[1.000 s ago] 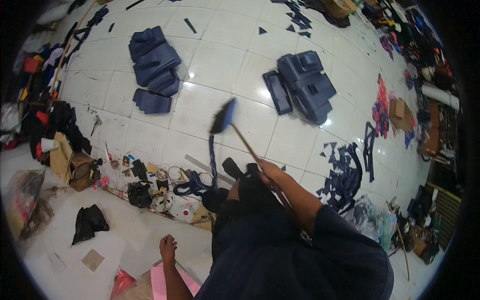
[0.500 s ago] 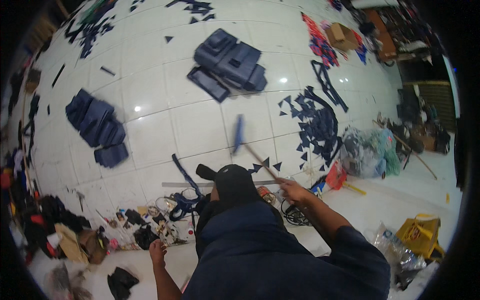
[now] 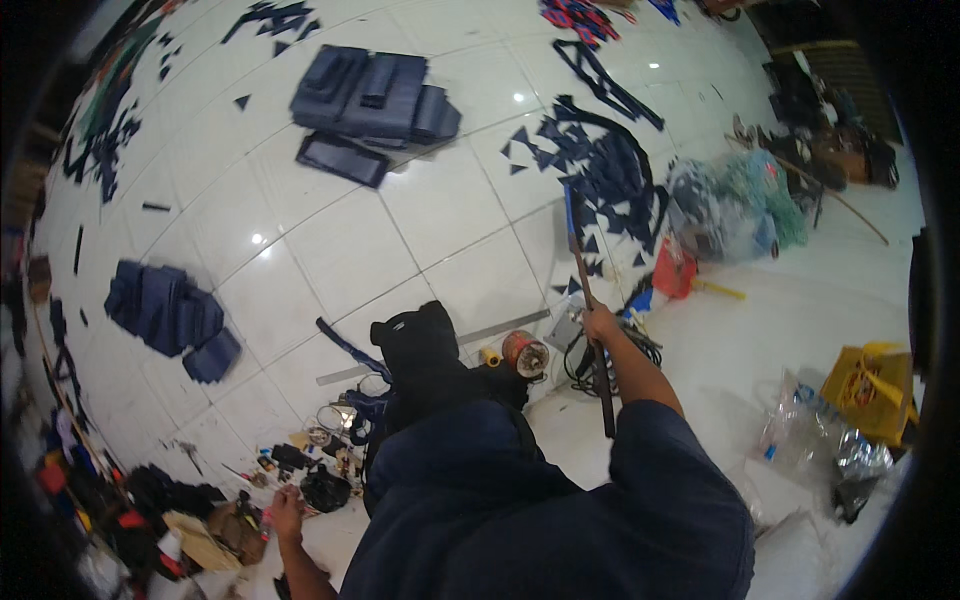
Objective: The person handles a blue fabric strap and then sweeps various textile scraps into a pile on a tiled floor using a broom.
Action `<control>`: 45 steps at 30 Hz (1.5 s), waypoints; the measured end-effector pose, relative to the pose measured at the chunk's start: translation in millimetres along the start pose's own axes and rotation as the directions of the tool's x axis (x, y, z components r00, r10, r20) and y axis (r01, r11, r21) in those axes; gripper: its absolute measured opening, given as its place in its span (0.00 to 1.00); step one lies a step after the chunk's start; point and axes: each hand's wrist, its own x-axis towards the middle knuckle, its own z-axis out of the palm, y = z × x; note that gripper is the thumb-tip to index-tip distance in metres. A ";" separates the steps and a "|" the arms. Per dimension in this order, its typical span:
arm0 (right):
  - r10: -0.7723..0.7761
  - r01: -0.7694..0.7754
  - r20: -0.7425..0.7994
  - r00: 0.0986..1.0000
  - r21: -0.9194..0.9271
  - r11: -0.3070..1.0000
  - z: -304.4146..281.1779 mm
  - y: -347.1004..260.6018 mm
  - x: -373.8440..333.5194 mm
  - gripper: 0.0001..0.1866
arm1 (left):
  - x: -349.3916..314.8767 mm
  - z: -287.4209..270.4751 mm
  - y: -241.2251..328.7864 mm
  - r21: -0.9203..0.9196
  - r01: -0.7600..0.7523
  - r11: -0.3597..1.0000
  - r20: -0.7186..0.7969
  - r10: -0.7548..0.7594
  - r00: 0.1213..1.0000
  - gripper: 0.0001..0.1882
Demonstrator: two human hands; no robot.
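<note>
My right hand (image 3: 601, 325) is wrapped round the brown handle of a broom (image 3: 585, 270). The broom's narrow blue head (image 3: 571, 215) rests at the left edge of a heap of dark blue triangular scraps (image 3: 612, 180). Its dark lower handle runs back beside my right forearm. My left hand (image 3: 287, 512) hangs low at the left, fingers loosely bent and apart, with nothing visible in it. Below it and to its right lie a black plastic bag (image 3: 325, 488) and small odds and ends.
Stacks of dark blue cut panels lie on the white tiles, one far (image 3: 372, 100), one left (image 3: 165, 308). A long metal ruler (image 3: 505, 326) and a round tin (image 3: 524, 353) lie before me. Right are stuffed clear bags (image 3: 710, 210), a red dustpan-like piece (image 3: 675, 270) and a yellow bag (image 3: 868, 392).
The broom's head has swung right, from bare tiles to the scrap heap, and the handle now stands steeper. My right hand has risen slightly. The view has turned to the right.
</note>
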 end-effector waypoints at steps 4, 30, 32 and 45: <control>0.012 -0.029 0.062 0.998 0.279 0.960 -6.0 -3.7 -108.7 0.21 | 18.1 20.5 17.7 0.037 0.012 0.999 0.076 -0.014 0.997 0.15; -0.528 0.133 0.658 0.537 0.552 0.823 -48.9 -337.1 -36.3 0.24 | -35.9 111.4 169.8 0.020 -0.258 0.966 -0.079 0.259 0.963 0.19; -0.547 0.124 0.671 0.501 0.570 0.812 -44.6 -384.6 -35.1 0.23 | -45.1 96.3 144.2 -0.074 -0.196 0.978 -0.213 0.176 0.961 0.17; -0.456 0.257 0.671 0.585 0.380 0.889 5.8 -576.6 -51.4 0.25 | -20.5 135.6 -42.4 -0.392 0.255 0.884 -0.038 -0.293 0.955 0.20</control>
